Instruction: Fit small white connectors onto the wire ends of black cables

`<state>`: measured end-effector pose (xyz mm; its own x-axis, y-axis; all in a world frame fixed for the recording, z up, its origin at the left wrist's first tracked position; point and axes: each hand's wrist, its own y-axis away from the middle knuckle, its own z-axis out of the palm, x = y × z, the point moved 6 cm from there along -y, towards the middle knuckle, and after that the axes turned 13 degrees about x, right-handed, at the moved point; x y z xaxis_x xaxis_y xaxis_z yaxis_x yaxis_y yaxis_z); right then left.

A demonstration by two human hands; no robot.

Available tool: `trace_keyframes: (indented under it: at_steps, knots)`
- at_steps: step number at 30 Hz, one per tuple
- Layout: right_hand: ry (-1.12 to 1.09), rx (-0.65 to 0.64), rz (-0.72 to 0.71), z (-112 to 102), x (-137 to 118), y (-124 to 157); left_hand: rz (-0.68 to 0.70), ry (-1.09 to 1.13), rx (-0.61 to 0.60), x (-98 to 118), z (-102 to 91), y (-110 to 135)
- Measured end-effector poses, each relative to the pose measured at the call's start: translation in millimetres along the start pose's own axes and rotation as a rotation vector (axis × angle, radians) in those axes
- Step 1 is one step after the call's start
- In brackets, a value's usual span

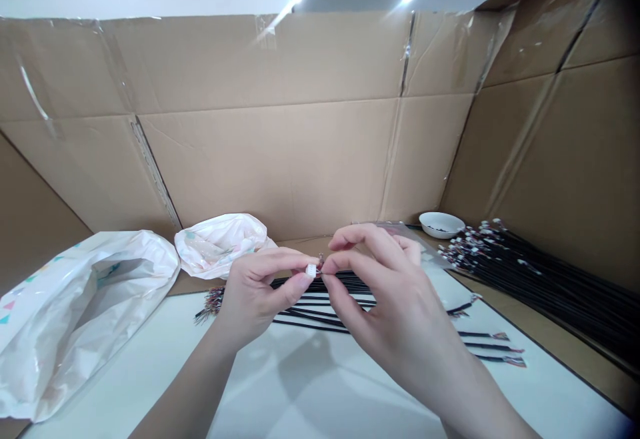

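Got both hands up close over a white sheet (320,392) here. The left hand (255,292) has its thumb and index finger (300,280) pinching a tiny white connector (312,270), with the other fingers curled in behind. The right hand (395,299) sits just beside it, its thumb and index fingertips (327,280) closed in right by the connector, though I can't tell exactly what they're pinching. A bunch of black wires (320,299) runs under both hands, and a few loose cables (493,345) lie on the sheet to the right. Further right there's a big pile of cables (545,285) with white ends, next to a small white bowl (441,224). Two white plastic bags (65,319) (220,245) sit on the left, all against cardboard (270,165).
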<state>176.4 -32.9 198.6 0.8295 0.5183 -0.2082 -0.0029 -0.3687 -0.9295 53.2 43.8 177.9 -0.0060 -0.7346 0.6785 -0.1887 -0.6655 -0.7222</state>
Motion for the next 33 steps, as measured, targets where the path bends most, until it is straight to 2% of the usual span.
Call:
trace_keyframes:
  at_steps: [7, 13, 19, 22, 28, 33]
  knots:
    - [-0.225, -0.142, 0.201, 4.6, 9.6, 1.8, 0.147, -0.002, 0.016, 7.6, -3.9, 0.4]
    - [-0.277, -0.157, 0.27, 5.9, 11.7, 2.2, 0.295, -0.077, 0.025, 14.5, -6.0, 3.5]
    - [-0.334, -0.213, 0.334, 10.1, 11.9, 5.1, 0.341, -0.106, 0.007, 16.7, -4.8, 5.5]
    - [-0.29, -0.163, 0.277, 8.1, 8.6, 5.6, 0.334, -0.116, 0.016, 16.6, -4.7, 5.3]
    - [-0.084, 0.091, 0.016, 0.6, -4.6, 3.3, 0.332, -0.046, 0.019, 17.4, -4.6, 4.0]
    - [0.056, 0.201, -0.133, -0.4, -12.9, 1.8, 0.249, -0.006, 0.033, 15.3, -5.7, 1.9]
